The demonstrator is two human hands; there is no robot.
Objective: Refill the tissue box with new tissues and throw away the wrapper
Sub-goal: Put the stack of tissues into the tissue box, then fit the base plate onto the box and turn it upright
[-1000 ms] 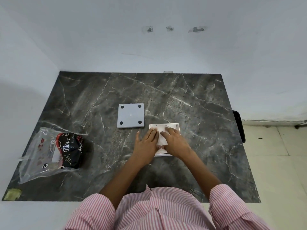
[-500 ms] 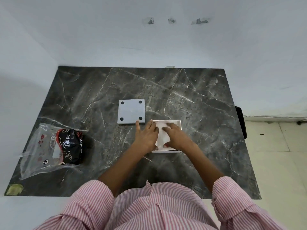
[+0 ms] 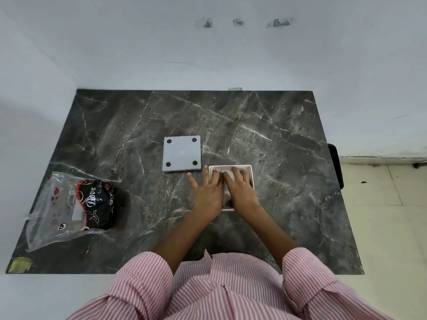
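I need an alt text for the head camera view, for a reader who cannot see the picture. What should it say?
Seen from above, a person's left hand and right hand press flat on tissues in an open white tissue box on a dark marble table. A grey square lid lies just beyond it, and an opened plastic wrapper lies far left.

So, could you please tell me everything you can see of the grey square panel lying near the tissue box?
The grey square panel lies flat on the dark marble table, just behind and left of the white tissue box. It looks like matte plastic, with rounded corners and four black round pads, one near each corner, facing up. A faint mark sits at its centre. Neither hand touches it; the left hand rests just in front of it.
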